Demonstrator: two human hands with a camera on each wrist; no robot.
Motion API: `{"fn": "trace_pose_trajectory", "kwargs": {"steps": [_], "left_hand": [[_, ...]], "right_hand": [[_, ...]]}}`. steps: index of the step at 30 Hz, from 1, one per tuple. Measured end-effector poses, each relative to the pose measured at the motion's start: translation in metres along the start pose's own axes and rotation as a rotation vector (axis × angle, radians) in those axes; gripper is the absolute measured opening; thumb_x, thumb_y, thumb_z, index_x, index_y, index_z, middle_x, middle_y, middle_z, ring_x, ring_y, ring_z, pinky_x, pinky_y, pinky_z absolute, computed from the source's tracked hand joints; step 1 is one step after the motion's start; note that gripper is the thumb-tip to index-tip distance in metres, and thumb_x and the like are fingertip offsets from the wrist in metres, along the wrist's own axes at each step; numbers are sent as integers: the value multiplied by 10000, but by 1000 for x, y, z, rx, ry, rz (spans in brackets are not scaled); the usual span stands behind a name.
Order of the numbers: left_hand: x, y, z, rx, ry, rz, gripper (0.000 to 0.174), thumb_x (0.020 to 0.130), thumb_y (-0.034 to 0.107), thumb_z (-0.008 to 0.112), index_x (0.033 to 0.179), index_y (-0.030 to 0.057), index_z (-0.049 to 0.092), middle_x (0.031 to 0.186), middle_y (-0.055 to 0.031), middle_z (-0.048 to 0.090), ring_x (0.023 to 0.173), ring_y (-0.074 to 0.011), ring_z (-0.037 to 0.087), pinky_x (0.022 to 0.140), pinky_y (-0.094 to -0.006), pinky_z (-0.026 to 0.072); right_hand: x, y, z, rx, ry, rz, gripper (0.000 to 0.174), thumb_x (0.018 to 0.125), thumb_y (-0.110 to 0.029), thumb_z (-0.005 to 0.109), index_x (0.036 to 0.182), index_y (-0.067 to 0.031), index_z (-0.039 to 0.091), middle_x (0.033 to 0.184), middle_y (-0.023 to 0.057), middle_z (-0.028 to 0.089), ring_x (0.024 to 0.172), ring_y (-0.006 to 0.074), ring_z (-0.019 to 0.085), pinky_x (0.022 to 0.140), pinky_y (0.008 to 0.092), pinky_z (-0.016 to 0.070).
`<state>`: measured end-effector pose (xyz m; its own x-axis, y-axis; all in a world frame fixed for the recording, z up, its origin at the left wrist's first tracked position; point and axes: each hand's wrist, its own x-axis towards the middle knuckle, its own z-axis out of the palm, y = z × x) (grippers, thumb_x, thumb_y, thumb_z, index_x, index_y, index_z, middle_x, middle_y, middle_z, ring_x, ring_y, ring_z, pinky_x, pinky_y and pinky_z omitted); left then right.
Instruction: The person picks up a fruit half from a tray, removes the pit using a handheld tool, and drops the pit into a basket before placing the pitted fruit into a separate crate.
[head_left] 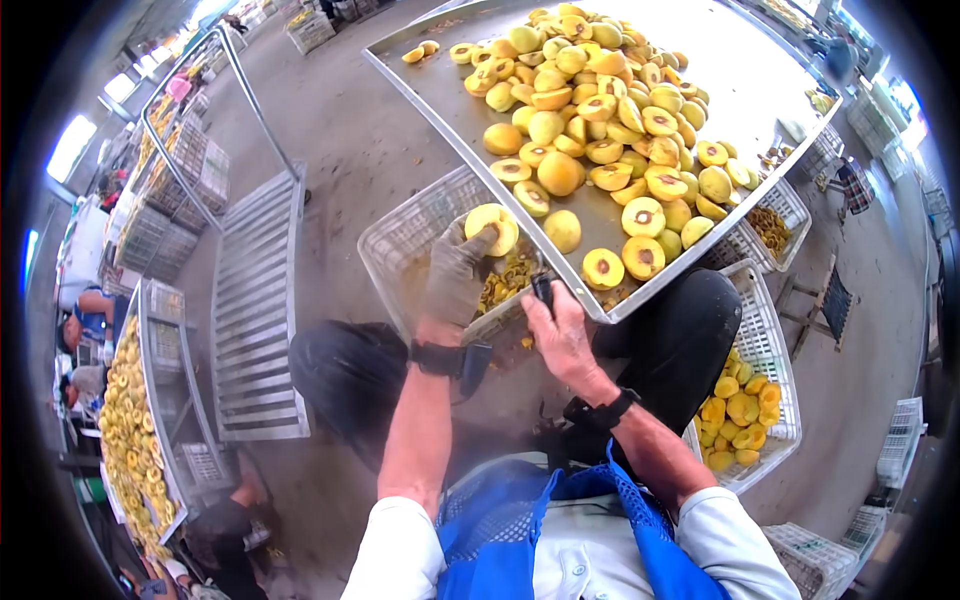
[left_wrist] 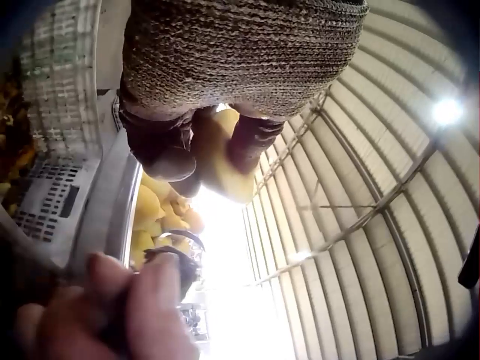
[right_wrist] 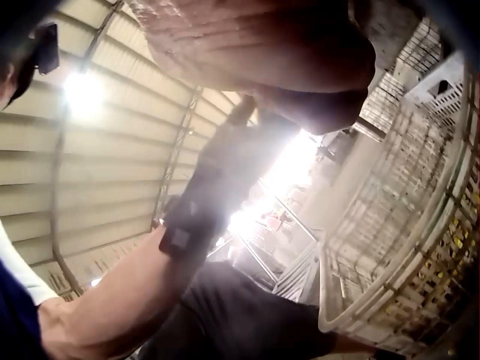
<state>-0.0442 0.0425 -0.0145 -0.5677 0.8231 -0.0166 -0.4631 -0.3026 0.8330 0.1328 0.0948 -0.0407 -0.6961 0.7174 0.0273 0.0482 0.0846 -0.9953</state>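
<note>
The gloved left hand (head_left: 455, 278) grips a yellow halved fruit (head_left: 492, 229), cut face up with a hollow in it, over a crate (head_left: 395, 228) holding yellow-brown scraps (head_left: 508, 284). Fingers wrap the fruit (left_wrist: 227, 169) in the left wrist view. The bare right hand (head_left: 562, 338), just right of the crate by the tray's near corner, holds a tool by its black handle (head_left: 542, 290); a thin curved metal end (left_wrist: 184, 238) shows in the left wrist view. Many halved fruits (head_left: 600, 120) lie heaped on the metal tray (head_left: 440, 122). In the right wrist view, the right hand (right_wrist: 262, 52) hides the tool.
A crate of yellow fruit pieces (head_left: 740, 420) stands right of the person's right knee (head_left: 680, 325). Another crate with scraps (head_left: 768, 232) is beyond the tray's right edge. A slatted metal cart (head_left: 255, 310) stands at the left, and a fruit-covered table (head_left: 140, 430) is farther left.
</note>
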Motion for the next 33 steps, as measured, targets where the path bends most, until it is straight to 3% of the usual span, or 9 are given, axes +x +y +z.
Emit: {"fn": "trace_pose_trajectory", "kwargs": {"steps": [4, 7, 14, 16, 19, 23, 29, 31, 33], "left_hand": [[-18, -4, 5, 22, 49, 32, 443, 948, 134, 709, 1358, 24, 582, 1174, -72, 680, 1014, -162, 671, 807, -288, 598], [-21, -10, 4, 45, 59, 12, 450, 940, 50, 688, 1373, 20, 572, 1201, -78, 678, 1050, -164, 668, 888, -285, 586], [-28, -18, 6, 155, 180, 83, 464, 927, 29, 705, 1365, -18, 561, 1188, -90, 668, 1004, -136, 667, 825, -262, 592], [-30, -22, 7, 188, 219, 177, 477, 921, 55, 728, 1361, -23, 561, 1183, -87, 667, 1012, -137, 660, 842, -262, 583], [-33, -22, 13, 378, 310, 204, 444, 905, 56, 736, 1326, 5, 606, 1212, -69, 672, 1061, -135, 640, 911, -270, 551], [-32, -31, 13, 326, 321, 237, 443, 893, 44, 744, 1314, 2, 614, 1221, -67, 671, 1068, -138, 638, 922, -275, 547], [-32, -35, 17, 465, 366, 269, 456, 868, 6, 751, 1303, -2, 616, 1208, -75, 675, 1070, -145, 636, 934, -277, 539], [-30, -37, 19, 480, 356, 303, 468, 856, -8, 758, 1301, -9, 613, 1198, -79, 677, 1065, -149, 637, 938, -283, 535], [-27, -42, 15, 517, 362, 301, 468, 857, -6, 759, 1300, -11, 612, 1194, -81, 679, 1063, -150, 638, 940, -285, 533]], "right_hand": [[8, -37, -4, -126, -75, -94, 225, 1004, -178, 607, 972, 21, 507, 756, 180, 553, 691, 299, 544, 667, 404, 449], [16, -29, -2, -324, -85, -324, 203, 1001, -157, 609, 953, -3, 486, 683, 114, 492, 602, 242, 489, 599, 371, 433], [14, -29, 3, -437, -48, -208, 201, 970, -130, 648, 965, 9, 502, 721, 182, 548, 642, 321, 541, 631, 417, 454], [15, -32, 6, -455, -13, -211, 230, 968, -127, 648, 926, 8, 465, 700, 244, 572, 703, 479, 594, 599, 493, 440], [15, -22, 10, -451, 18, -173, 186, 959, -117, 652, 967, 4, 511, 706, 181, 572, 639, 336, 582, 614, 426, 454], [16, -18, 10, -457, 11, -130, 179, 962, -121, 643, 959, 3, 514, 706, 183, 573, 643, 333, 592, 613, 424, 454], [19, -15, 3, -468, -4, -140, 152, 943, -98, 615, 949, 11, 509, 718, 202, 564, 682, 374, 587, 636, 450, 451], [21, -15, 1, -507, -69, -37, 167, 924, -86, 592, 952, 31, 476, 761, 295, 590, 801, 521, 595, 683, 532, 455], [20, -11, 3, -501, -65, -68, 171, 922, -90, 592, 957, 36, 481, 768, 300, 589, 811, 524, 593, 696, 537, 456]]}}
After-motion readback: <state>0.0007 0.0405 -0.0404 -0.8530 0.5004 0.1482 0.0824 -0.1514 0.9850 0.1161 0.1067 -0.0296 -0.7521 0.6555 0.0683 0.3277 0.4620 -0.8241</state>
